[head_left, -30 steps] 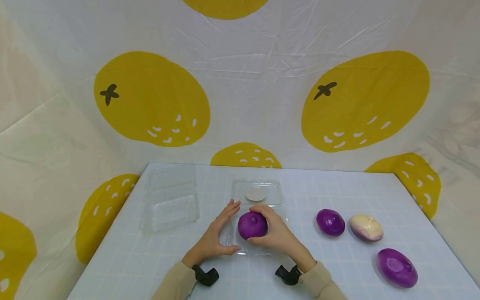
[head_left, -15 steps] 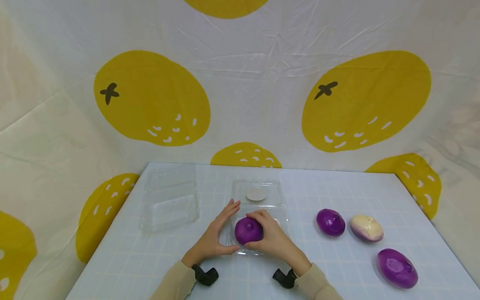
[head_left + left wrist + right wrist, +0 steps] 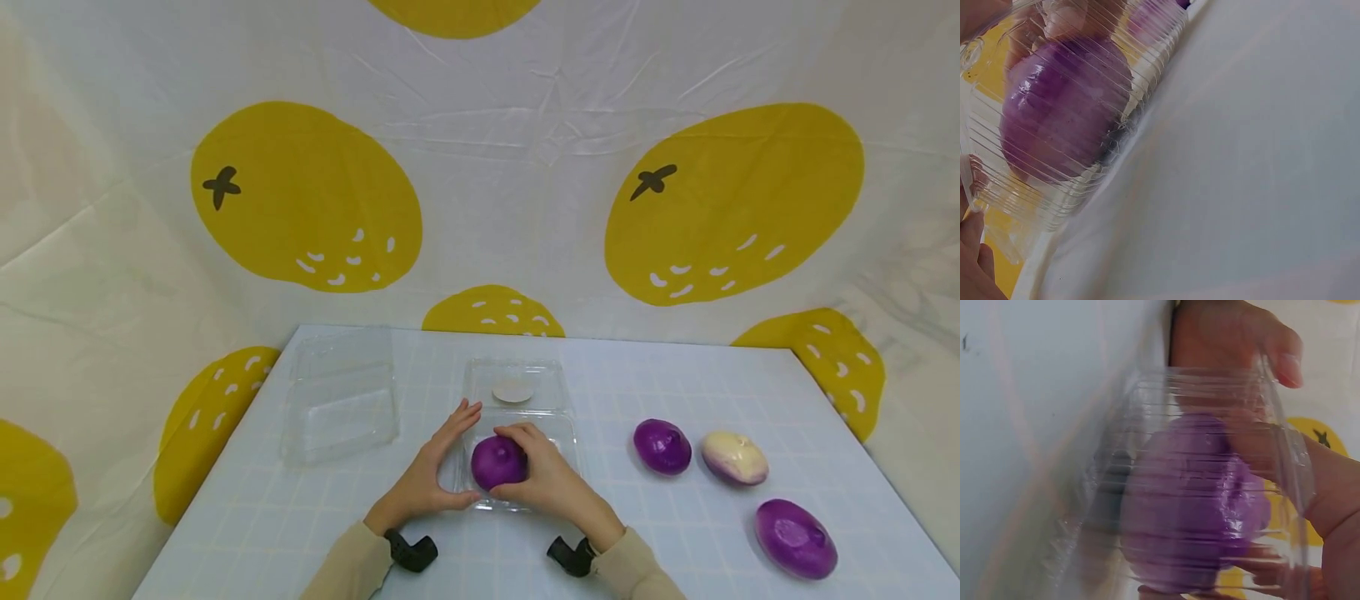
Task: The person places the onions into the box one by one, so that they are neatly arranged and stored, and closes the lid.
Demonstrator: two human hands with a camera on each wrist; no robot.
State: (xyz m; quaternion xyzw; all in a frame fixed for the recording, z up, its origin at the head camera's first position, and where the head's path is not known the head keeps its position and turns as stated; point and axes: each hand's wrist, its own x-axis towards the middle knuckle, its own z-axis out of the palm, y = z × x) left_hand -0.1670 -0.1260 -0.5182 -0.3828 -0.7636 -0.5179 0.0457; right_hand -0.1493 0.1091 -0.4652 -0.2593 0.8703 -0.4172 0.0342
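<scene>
A round purple onion [image 3: 498, 463] lies within the base of a clear plastic clamshell box [image 3: 557, 429], whose lid is folded back away from me. My right hand [image 3: 553, 477] holds the onion, thumb on the near side and fingers over the far side. Through the ribbed wall, the onion [image 3: 1063, 112] shows low in the box in the left wrist view. My left hand [image 3: 427, 479] rests against the box's left side with fingers and thumb spread. The right wrist view shows the onion [image 3: 1179, 506] through the plastic, with the left hand [image 3: 1229, 344] beyond.
Another clear plastic box [image 3: 341, 404] lies at the left. To the right are a purple onion [image 3: 662, 447], a cream-and-purple one [image 3: 735, 457] and a larger purple one [image 3: 797, 538]. A white round sticker [image 3: 513, 390] is on the lid. A patterned cloth [image 3: 510, 183] hangs behind the table.
Over the first half second, my right hand moved the onion slightly left and nearer within the box. Since then it has barely shifted. The left hand stays in place.
</scene>
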